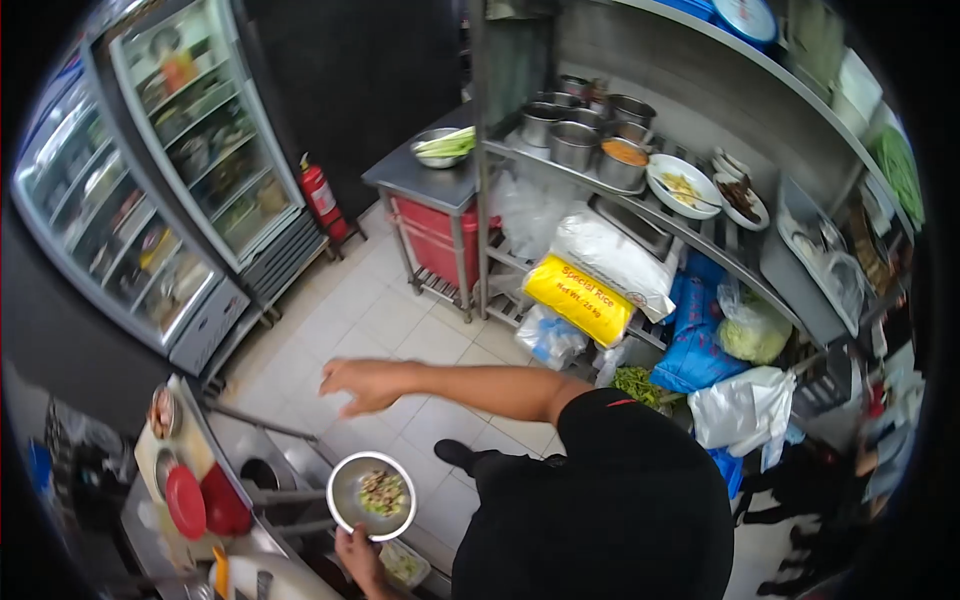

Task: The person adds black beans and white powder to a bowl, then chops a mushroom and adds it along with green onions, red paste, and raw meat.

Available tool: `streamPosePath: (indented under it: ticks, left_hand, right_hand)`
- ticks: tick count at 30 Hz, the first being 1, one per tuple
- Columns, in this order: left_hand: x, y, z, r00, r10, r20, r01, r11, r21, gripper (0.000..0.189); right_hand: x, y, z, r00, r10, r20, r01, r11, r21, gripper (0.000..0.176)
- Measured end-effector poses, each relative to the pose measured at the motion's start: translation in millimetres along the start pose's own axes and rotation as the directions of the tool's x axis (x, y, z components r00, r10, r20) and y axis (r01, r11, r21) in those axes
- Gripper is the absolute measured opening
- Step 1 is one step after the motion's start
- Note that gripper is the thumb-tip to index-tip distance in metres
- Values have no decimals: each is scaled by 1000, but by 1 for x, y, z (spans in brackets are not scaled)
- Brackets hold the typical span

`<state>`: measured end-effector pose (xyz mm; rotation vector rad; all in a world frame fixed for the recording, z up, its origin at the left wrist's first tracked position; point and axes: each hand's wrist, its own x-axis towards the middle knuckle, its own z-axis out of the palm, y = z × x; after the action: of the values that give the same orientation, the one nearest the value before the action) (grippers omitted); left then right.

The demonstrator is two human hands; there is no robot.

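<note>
My left hand point(361, 562) grips the near rim of a metal bowl point(342, 492). Chopped food pieces point(383, 493), pale, green and dark, lie inside it. My right hand point(363, 386) is stretched out over the tiled floor, above and apart from the bowl, its fingers loosely apart with nothing in them. A container of pale green food point(402, 565) sits just below the bowl, partly hidden by it. Left of the bowl is a counter point(205, 450) with a red round container point(186, 502) on it.
Glass-door fridges point(205, 130) and a fire extinguisher point(320, 195) stand behind. A steel table point(440, 185) holds a bowl of green stalks. The shelf rack point(720, 245) carries metal pots point(575, 145), white dishes and a yellow rice sack point(578, 298). People's dark-clothed legs point(800, 490) show at the right.
</note>
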<state>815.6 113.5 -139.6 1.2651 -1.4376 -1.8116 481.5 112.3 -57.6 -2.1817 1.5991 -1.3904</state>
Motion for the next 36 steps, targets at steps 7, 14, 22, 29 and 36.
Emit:
streamPosePath:
  ticks: [7, 14, 22, 29, 36]
  left_hand:
    - [92, 26, 130, 964, -29, 263, 28, 1000, 7, 6]
    - [198, 71, 233, 925, -81, 372, 95, 995, -19, 6]
    - [296, 184, 379, 879, 6, 477, -16, 1000, 18, 7]
    - [341, 208, 460, 916, 16, 401, -25, 1000, 18, 17]
    - [408, 178, 510, 913, -16, 407, 22, 1000, -10, 6]
  right_hand:
    - [-41, 21, -295, 775, 613, -157, -632, 749, -198, 14]
    - [-60, 130, -634, 353, 676, -647, -808, -127, -575, 20]
    - [-198, 250, -786, -86, 712, -697, -828, -440, -347, 44]
    - [-252, 307, -803, 372, 846, -382, -928, 343, -144, 40]
    - [-255, 333, -807, 315, 783, -537, -939, 339, -57, 32]
